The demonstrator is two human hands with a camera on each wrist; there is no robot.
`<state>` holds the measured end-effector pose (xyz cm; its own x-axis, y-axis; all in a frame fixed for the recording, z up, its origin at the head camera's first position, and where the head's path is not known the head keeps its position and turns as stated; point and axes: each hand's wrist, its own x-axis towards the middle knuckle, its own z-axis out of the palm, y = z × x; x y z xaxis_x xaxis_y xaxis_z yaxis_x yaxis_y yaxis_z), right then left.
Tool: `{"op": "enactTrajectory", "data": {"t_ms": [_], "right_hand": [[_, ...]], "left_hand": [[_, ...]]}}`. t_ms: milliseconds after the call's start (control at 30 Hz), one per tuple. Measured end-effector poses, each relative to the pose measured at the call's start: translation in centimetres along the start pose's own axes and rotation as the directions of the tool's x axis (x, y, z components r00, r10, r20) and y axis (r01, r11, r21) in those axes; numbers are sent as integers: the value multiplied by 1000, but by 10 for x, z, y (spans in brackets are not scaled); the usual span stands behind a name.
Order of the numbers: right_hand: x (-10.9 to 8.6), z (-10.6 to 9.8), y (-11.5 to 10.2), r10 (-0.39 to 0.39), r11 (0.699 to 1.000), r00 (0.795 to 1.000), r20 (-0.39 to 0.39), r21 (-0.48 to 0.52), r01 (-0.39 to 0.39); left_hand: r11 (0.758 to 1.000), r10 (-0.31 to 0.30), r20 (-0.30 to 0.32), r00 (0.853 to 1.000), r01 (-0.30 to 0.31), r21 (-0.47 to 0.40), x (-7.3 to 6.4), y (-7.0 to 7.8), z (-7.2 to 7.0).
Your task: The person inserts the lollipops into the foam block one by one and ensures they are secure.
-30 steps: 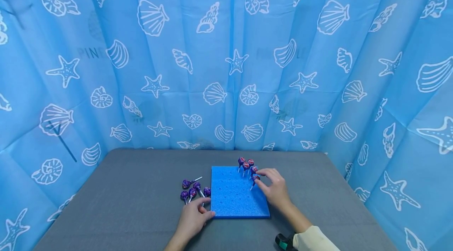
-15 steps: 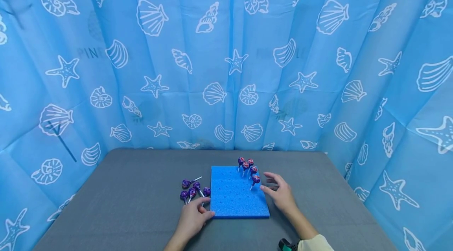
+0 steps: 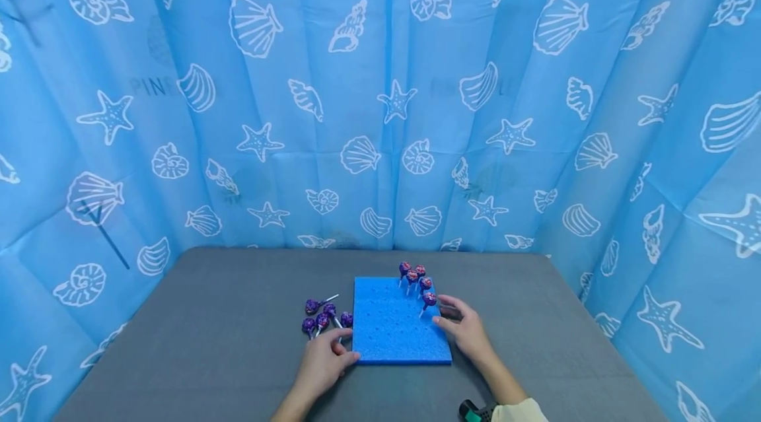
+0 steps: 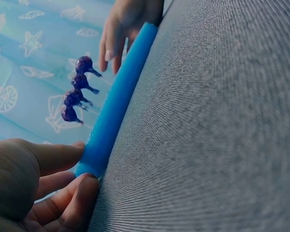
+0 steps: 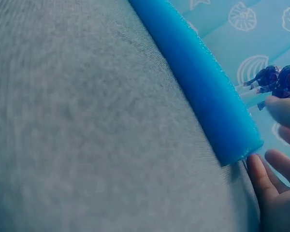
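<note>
A blue foam board (image 3: 395,336) dotted with small holes lies flat on the table. My left hand (image 3: 321,364) grips its near left corner between thumb and fingers, as the left wrist view shows. Several purple-and-red wrapped lollipops (image 3: 425,284) stand on their sticks near the board's far right side. Beside the right edge is my right hand (image 3: 468,333), holding nothing; its fingers are spread, and in the right wrist view one fingertip (image 5: 255,162) touches or nearly touches the board's side. The nearest upright lollipop (image 3: 429,300) is close to these fingers, apart from them.
Several loose lollipops (image 3: 322,321) lie on the grey table (image 3: 238,343) left of the board, just beyond my left hand. A blue curtain (image 3: 380,111) with white shell prints hangs behind and at the sides. A black-and-green device (image 3: 472,411) sits at the right wrist.
My right hand has let go of the nearest upright lollipop, drawn back to the right and come down at the board's right edge. My left hand has stayed at the corner.
</note>
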<state>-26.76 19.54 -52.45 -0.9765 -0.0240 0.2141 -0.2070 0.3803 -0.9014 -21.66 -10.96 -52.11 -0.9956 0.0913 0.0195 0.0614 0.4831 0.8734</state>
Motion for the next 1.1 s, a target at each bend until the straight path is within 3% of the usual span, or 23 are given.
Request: {"op": "enactTrajectory", "data": {"t_ms": [500, 633, 767, 867, 933, 1100], "right_hand": [[1, 4, 1, 32, 982, 999, -10, -184, -33], [0, 4, 2, 25, 980, 999, -20, -197, -28], [0, 4, 3, 29, 980, 999, -22, -196, -33], [0, 4, 3, 26, 978, 1000, -17, -204, -29], [1, 4, 3, 28, 978, 999, -19, -205, -31], [1, 4, 3, 11, 979, 1000, -25, -201, -16]], "left_hand": [[1000, 1, 17, 1000, -1, -13, 2, 7, -8], [996, 78, -4, 997, -78, -47, 4, 9, -14], [978, 192, -49, 980, -195, -79, 10, 10, -21], [957, 265, -112, 958, -275, -91, 16, 10, -27], [930, 327, -169, 930, -348, -114, 20, 9, -31], [830, 506, -302, 808, -552, -85, 32, 3, -42]]}}
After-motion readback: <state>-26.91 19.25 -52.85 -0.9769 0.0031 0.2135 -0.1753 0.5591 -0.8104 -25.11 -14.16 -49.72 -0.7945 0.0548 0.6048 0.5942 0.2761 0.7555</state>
